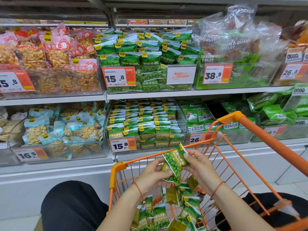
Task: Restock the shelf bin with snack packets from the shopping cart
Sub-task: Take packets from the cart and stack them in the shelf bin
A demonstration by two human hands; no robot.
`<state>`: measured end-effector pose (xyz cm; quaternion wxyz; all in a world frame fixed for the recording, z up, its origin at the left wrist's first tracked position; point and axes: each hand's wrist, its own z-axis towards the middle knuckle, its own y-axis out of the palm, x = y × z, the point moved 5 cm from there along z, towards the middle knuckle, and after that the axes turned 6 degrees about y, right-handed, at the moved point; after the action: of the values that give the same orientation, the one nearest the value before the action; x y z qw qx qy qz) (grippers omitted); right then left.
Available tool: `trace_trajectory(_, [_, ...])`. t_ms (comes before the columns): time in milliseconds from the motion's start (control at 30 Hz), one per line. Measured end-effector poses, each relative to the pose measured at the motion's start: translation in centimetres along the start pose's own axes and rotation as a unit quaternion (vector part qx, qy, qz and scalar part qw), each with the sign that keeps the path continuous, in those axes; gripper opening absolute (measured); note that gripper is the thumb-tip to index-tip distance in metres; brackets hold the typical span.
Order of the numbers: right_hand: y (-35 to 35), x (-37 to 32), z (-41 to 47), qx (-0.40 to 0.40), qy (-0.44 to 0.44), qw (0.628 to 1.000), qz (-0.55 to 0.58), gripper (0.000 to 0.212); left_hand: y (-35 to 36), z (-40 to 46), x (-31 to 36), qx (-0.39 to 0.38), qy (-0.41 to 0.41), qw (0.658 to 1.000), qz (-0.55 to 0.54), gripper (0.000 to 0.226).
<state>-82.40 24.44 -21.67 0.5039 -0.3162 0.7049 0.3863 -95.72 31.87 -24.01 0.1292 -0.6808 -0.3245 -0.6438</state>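
Note:
Both my hands hold a small stack of green garlic-pea snack packets (175, 161) above the orange shopping cart (233, 157). My left hand (154, 175) grips the stack's lower left side. My right hand (199, 164) pinches its upper right edge. Several more green packets (168, 212) lie loose in the bottom of the cart. Straight ahead on the lower shelf stands the clear shelf bin (182, 130) with the 15.8 price tag, filled with neat rows of the same green packets.
A similar bin of green pea packets (146, 57) sits on the upper shelf. Peanut packets in bins (55, 129) fill the left shelves, dried guava bags (233, 47) the upper right. My dark-clothed knees (71, 207) flank the cart.

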Motion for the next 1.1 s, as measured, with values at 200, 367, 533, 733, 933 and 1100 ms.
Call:
trace_trajectory(200, [-0.4, -0.7, -0.3, 0.011, -0.025, 0.999, -0.024, 0.011, -0.6, 0.1, 0.1, 0.046, -0.025, 0.997, -0.048, 0.031])
trace_trajectory(367, [0.0, -0.1, -0.2, 0.035, -0.053, 0.989, -0.135, 0.007, -0.3, -0.1, 0.0, 0.053, -0.057, 0.988, -0.133, 0.028])
trace_trajectory(533, [-0.1, 0.1, 0.0, 0.071, -0.125, 0.950, -0.277, 0.012, 0.6, -0.3, 0.0, 0.020, -0.070, 0.992, -0.098, 0.043])
trace_trajectory(733, [0.0, -0.1, -0.5, 0.098, -0.215, 0.893, -0.382, 0.019, 1.5, -0.5, -1.2, -0.038, -0.051, 0.996, 0.058, 0.050])
trace_trajectory(933, [0.4, -0.5, -1.2, 0.093, -0.192, 0.913, -0.349, 0.021, 1.0, -0.1, -1.0, 0.006, -0.014, 0.997, 0.070, 0.044])
trace_trajectory(1100, [1.5, 1.4, -1.1, -0.016, -0.002, 0.935, -0.353, 0.064, 0.1, -0.1, 0.0, 0.078, 0.040, 0.996, 0.013, 0.028])
